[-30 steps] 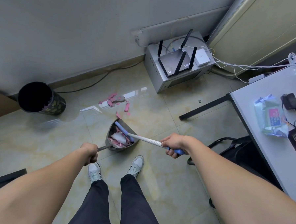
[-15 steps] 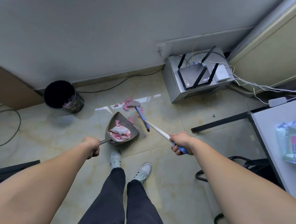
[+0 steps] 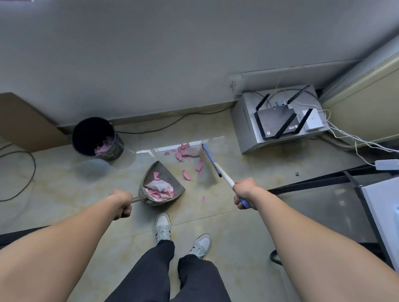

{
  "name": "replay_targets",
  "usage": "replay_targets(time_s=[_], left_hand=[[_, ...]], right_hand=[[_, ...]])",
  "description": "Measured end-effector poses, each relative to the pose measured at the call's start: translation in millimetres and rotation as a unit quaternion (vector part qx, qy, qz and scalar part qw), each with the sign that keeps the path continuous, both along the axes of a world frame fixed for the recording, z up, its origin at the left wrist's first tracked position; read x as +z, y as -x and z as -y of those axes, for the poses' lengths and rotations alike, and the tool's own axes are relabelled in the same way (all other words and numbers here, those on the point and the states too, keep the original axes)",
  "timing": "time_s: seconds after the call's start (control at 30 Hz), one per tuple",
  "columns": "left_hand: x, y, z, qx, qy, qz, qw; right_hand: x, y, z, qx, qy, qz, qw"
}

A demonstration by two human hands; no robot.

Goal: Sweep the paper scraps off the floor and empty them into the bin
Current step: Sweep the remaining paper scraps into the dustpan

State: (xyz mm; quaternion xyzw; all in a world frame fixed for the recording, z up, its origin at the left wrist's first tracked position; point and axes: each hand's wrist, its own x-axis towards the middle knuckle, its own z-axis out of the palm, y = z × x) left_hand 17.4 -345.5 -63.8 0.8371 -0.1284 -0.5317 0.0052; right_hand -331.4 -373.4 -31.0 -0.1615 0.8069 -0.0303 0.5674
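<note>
Dustpan [image 3: 163,183] handle is gripped by the left hand [image 3: 121,203]; pink scraps and crumpled paper are held inside. Broom [image 3: 216,164] is gripped by the right hand [image 3: 243,192]. Loose pink scraps [image 3: 184,151] are scattered ahead. Black bin [image 3: 97,139], beyond the left hand, contains pink scraps.

Left hand [image 3: 121,204]: my fingers curled tight, arm extended forward | Right hand [image 3: 243,192]: my fist closed, knuckles up, arm extended forward | Both forearms bare, well apart.
</note>
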Motion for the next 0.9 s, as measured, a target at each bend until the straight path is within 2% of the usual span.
replay_targets(time_s=[0.17,0.37,0.6,0.77,0.9], left_hand=[[-3,-27,5,-0.018,-0.011,-0.011,1.0],[-8,-58,5,-0.024,-0.013,-0.021,0.999],[-15,-79,-3,0.049,-0.01,-0.024,0.998],[-15,-79,-17,0.113,0.009,-0.021,0.993],[-12,-74,-24,0.137,0.019,-0.005,0.99]], right_hand=[[-11,-27,28,0.052,0.021,-0.031,0.998],[-10,-52,51,0.178,0.028,-0.081,0.98],[-21,-79,88,0.302,0.021,-0.072,0.95],[-27,-86,90,0.423,-0.008,-0.091,0.901],[-25,-72,86,0.48,-0.027,-0.12,0.869]])
